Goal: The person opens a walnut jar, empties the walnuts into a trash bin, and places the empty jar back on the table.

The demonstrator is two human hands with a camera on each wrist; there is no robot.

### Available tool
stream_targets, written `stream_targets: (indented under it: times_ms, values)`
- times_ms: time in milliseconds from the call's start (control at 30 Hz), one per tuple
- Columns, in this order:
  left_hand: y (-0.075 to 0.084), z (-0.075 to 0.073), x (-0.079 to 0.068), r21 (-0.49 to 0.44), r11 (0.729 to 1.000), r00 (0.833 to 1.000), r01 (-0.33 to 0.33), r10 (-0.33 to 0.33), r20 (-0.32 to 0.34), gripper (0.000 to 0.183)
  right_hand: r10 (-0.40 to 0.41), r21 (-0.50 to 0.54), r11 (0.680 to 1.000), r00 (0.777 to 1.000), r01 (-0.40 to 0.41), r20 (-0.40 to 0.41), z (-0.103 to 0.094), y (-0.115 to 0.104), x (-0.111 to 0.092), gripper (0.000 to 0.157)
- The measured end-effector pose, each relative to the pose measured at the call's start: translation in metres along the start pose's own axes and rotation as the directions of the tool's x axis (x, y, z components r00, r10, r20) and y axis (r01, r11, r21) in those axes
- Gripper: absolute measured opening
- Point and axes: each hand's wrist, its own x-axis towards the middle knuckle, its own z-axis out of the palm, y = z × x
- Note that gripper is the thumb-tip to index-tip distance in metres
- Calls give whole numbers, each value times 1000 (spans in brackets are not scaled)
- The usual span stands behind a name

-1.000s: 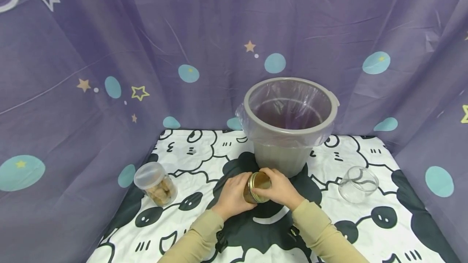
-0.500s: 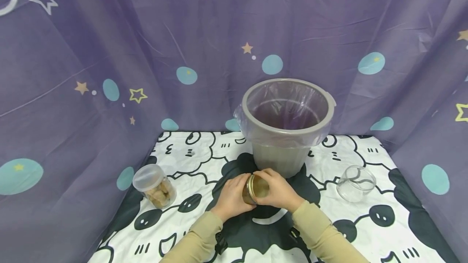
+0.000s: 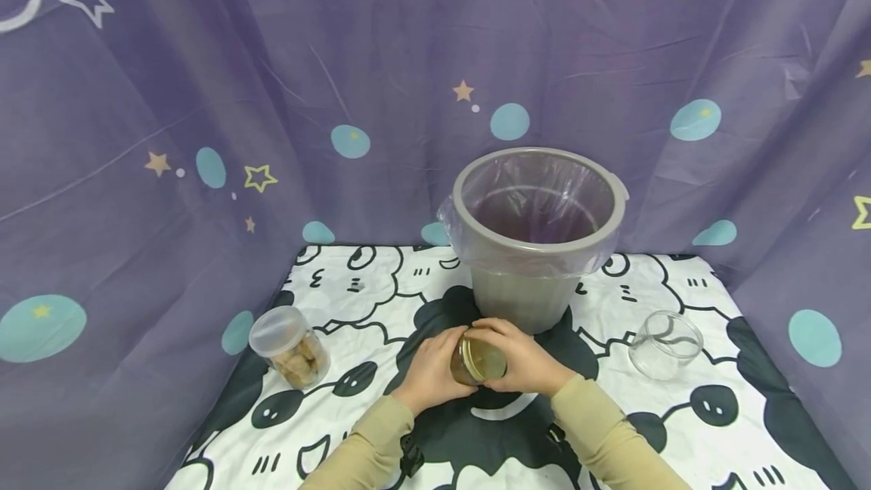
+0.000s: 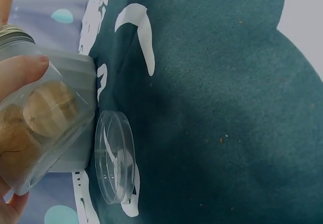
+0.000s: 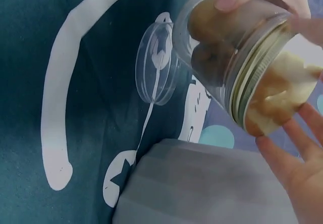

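A clear jar (image 5: 214, 45) with a gold-rimmed lid (image 5: 267, 72) is tilted in both hands, low in front of the bin. Brown rounded pieces (image 4: 49, 108) show through its wall. My left hand (image 3: 434, 371) grips the jar's body, with its thumb (image 4: 25, 72) across the side. At the lid, my right hand (image 3: 522, 360) has its fingers and thumb curled around the rim. A shallow clear round lid (image 4: 115, 158) lies on the dark part of the cloth below the jar, also in the right wrist view.
A grey bin (image 3: 524, 297) with a clear liner stands behind the hands. At the left sits another jar (image 3: 289, 346) with brown pieces under a translucent lid. A clear, low round container (image 3: 665, 345) is at the right. A purple curtain (image 3: 381, 44) hangs behind the patterned cloth (image 3: 354, 278).
The fingers and thumb of my right hand have shifted around the rim of the jar's lid, and more of its face shows. My left hand keeps its grip on the jar.
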Motion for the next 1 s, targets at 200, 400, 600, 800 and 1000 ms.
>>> stream_targets:
  times_ms: [200,400,600,800,1000]
  values:
    - [1,0,2,7,1000,1000,5,-5,-2,93,233,45,972,972,-232,-23,0,-6,3,76]
    - [2,2,3,62,998,1000,-25,25,7,94,512,57,857,859,-512,15,3,-10,6,75]
    - [4,1,3,82,996,999,-27,25,26,94,542,26,840,840,-542,15,6,-10,7,71]
    - [4,2,2,86,996,999,-30,27,39,95,538,37,842,843,-539,13,7,-12,7,65]
    - [4,3,0,72,997,999,-24,22,38,95,463,50,884,886,-464,23,7,-11,5,67]
